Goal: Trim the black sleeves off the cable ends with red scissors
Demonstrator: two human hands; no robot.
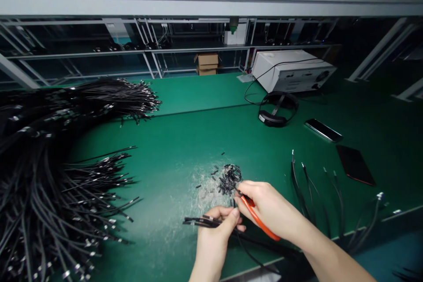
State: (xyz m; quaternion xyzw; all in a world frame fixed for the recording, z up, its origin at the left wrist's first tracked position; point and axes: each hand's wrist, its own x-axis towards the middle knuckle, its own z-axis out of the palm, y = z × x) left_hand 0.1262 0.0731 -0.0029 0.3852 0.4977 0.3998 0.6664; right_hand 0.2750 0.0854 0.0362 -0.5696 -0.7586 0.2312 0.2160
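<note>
My left hand (218, 229) pinches several thin black cables (194, 221) whose ends stick out to its left, over the green tabletop. Their other lengths run off to the right, under my right forearm. In my right hand (264, 205) is a pair of pliers or cutters with orange-red handles (259, 220), its jaws close to my left fingertips. The jaws themselves are mostly hidden by my fingers. Just beyond both hands lies a small heap of short black cable pieces (229, 178), with pale wispy scraps (206, 194) scattered around it.
Large bundles of black cables (42, 176) cover the left side. At the right are a headset (277, 109), a phone (323, 130), a dark flat item with a red edge (355, 164) and loose cables (307, 185) hanging over the front edge. A white machine (292, 72) stands behind.
</note>
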